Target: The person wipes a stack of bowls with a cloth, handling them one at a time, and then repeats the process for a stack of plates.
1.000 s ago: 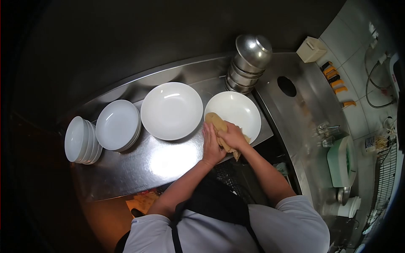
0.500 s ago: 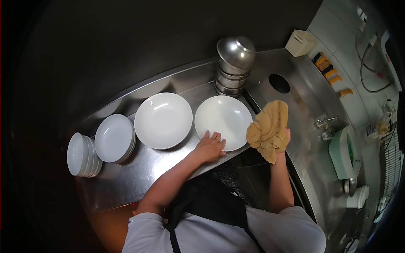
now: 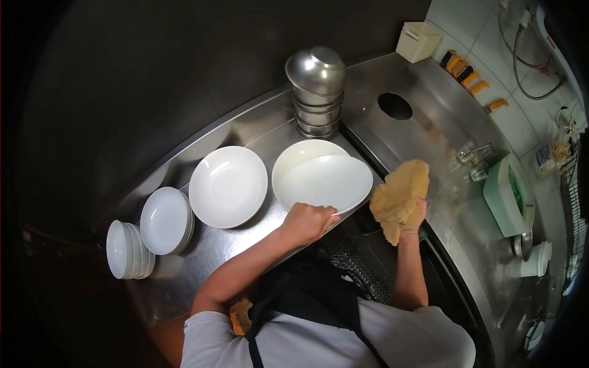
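My left hand (image 3: 307, 223) grips the near rim of a white plate (image 3: 334, 181), which is tilted up over another white dish (image 3: 296, 152) beneath it. The fingers are closed around the edge. On the right, a tan cloth (image 3: 400, 197) hangs bunched from my right hand (image 3: 419, 214), which is closed on it and partly covered by its folds. The cloth is close to the plate's right edge, apart from it. A wide white bowl (image 3: 229, 187) stands just left of the pair of dishes.
Stacked white bowls (image 3: 165, 222) and smaller white bowls (image 3: 126, 250) line the left of the steel counter (image 3: 211, 257). Behind the plate rises a stack of metal bowls (image 3: 316, 92). At the right are a round hole (image 3: 394, 106), glasses (image 3: 475, 161) and a green-white tub (image 3: 504, 195).
My left hand has closed on the rim and lifted the top plate, uncovering the dish below. The cloth stays in my right hand. The whole view has shifted slightly.
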The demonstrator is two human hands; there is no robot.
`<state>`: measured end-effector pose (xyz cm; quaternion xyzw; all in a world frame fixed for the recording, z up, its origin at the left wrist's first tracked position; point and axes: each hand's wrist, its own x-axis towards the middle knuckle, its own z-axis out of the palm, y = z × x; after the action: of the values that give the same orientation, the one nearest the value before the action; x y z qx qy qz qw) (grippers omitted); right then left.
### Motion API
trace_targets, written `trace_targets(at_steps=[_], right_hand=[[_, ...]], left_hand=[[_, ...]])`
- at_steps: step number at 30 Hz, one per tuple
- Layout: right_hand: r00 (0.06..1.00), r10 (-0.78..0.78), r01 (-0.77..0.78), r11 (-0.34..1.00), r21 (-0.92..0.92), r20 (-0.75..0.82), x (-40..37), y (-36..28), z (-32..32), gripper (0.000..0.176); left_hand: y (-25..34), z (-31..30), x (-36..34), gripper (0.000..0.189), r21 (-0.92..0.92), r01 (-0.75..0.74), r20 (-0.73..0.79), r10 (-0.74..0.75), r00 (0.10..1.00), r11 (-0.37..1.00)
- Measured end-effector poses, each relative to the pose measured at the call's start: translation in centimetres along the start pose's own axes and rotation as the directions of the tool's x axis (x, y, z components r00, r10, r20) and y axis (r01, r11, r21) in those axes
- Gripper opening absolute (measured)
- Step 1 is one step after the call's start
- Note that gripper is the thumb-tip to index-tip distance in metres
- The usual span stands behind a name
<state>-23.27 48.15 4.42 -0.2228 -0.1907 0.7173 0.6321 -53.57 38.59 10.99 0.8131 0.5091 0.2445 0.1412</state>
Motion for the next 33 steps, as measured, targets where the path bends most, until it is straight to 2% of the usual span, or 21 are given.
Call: trace_targets(at_steps=[2,4,5,6,8,9,11,12,14,15,18,21,22,23,24,26,27,29,30,31,33], right_hand=[[0.999,0.041,-0.044,0.996,-0.074,-0.035,0.0,1.6,-1.0,0.057],[0.985,0.027,-0.058,0.982,-0.178,-0.17,-0.9,4.2,1.2,0.057],[0.994,0.0,-0.012,0.994,-0.111,-0.108,-0.8,6.0,2.2,0.056],[0.987,-0.08,0.063,0.991,-0.121,-0.137,-1.1,6.9,3.7,0.053],[0.99,-0.141,0.135,0.94,-0.314,0.003,-0.9,7.9,4.0,0.057],[0.986,-0.169,0.16,0.926,-0.343,0.004,-1.1,8.1,5.0,0.056],[0.974,-0.226,0.21,0.893,-0.399,0.008,-2.1,8.0,7.6,0.054],[0.959,-0.259,0.282,0.839,-0.466,0.114,-2.4,8.0,8.1,0.053],[0.901,-0.293,0.43,0.702,-0.567,0.32,-3.3,7.9,8.5,0.053],[0.895,-0.281,0.436,0.718,-0.543,0.346,-3.8,8.2,9.4,0.057],[0.769,-0.223,0.626,0.453,-0.635,0.599,-3.3,7.7,12.8,0.058],[0.457,-0.287,0.851,-0.132,-0.508,0.842,-2.3,6.8,17.4,0.064],[0.562,-0.295,0.813,0.024,-0.582,0.773,-1.3,6.5,18.3,0.062],[0.661,-0.281,0.748,0.18,-0.639,0.696,-0.2,6.3,19.1,0.061],[0.751,-0.249,0.66,0.33,-0.675,0.612,1.1,6.1,20.1,0.059],[0.92,-0.043,0.321,0.653,-0.686,0.39,4.5,4.3,21.5,0.047],[0.933,-0.054,0.285,0.713,-0.64,0.356,5.1,4.3,21.4,0.043],[0.953,-0.061,0.218,0.819,-0.531,0.296,6.5,5.3,20.8,0.036],[0.934,-0.144,0.307,0.792,-0.529,0.326,5.8,6.6,20.4,0.034],[0.907,-0.223,0.391,0.757,-0.523,0.356,3.8,8.2,19.8,0.033],[0.851,-0.204,0.471,0.704,-0.531,0.485,-1.9,10.5,19.7,0.039]], left_hand=[[1.0,-0.9,0.7,0.027,-0.059,-0.012,-0.053,0.009,0.999,0.998],[2.0,-1.2,1.1,0.025,-0.11,-0.009,-0.081,0.0,0.997,0.994],[2.4,-1.2,1.3,0.024,-0.133,-0.001,-0.08,-0.01,0.997,0.991],[2.8,-1.0,1.5,0.023,-0.155,0.008,-0.079,-0.02,0.997,0.988],[3.4,0.8,1.6,0.02,-0.107,-0.011,-0.081,0.003,0.997,0.994],[3.3,1.6,1.5,0.02,-0.08,-0.02,-0.084,0.013,0.996,0.997],[2.7,2.2,1.1,0.018,-0.122,0.003,-0.187,-0.026,0.982,0.993],[2.7,1.8,1.3,0.019,-0.143,0.008,-0.239,-0.042,0.97,0.99],[2.9,0.8,1.3,0.022,-0.29,0.047,-0.264,-0.127,0.956,0.956],[3.0,0.3,1.1,0.025,-0.365,0.066,-0.27,-0.174,0.947,0.929],[1.7,-0.5,1.3,0.032,-0.375,0.068,-0.254,-0.173,0.952,0.925],[1.2,-2.4,0.4,0.031,-0.45,0.147,-0.209,-0.264,0.942,0.881],[1.9,-3.3,0.2,0.03,-0.496,0.181,-0.194,-0.311,0.93,0.849],[2.8,-4.3,0.4,0.024,-0.56,0.078,-0.308,-0.295,0.904,0.824],[3.0,-4.6,0.1,0.025,-0.573,0.072,-0.299,-0.291,0.909,0.816],[2.8,-5.5,-1.0,0.027,-0.598,0.06,-0.284,-0.281,0.917,0.799],[3.2,-6.8,-1.9,0.036,-0.622,0.144,-0.15,-0.297,0.943,0.77],[4.3,-6.9,-2.1,0.029,-0.78,-0.032,-0.311,-0.341,0.887,0.626],[4.5,-7.1,-2.1,0.025,-0.827,-0.138,-0.387,-0.375,0.843,0.545],[4.3,-7.5,-2.3,0.025,-0.848,-0.159,-0.392,-0.395,0.831,0.506],[2.7,-8.0,-2.5,0.028,-0.821,-0.162,-0.432,-0.411,0.803,0.547]])
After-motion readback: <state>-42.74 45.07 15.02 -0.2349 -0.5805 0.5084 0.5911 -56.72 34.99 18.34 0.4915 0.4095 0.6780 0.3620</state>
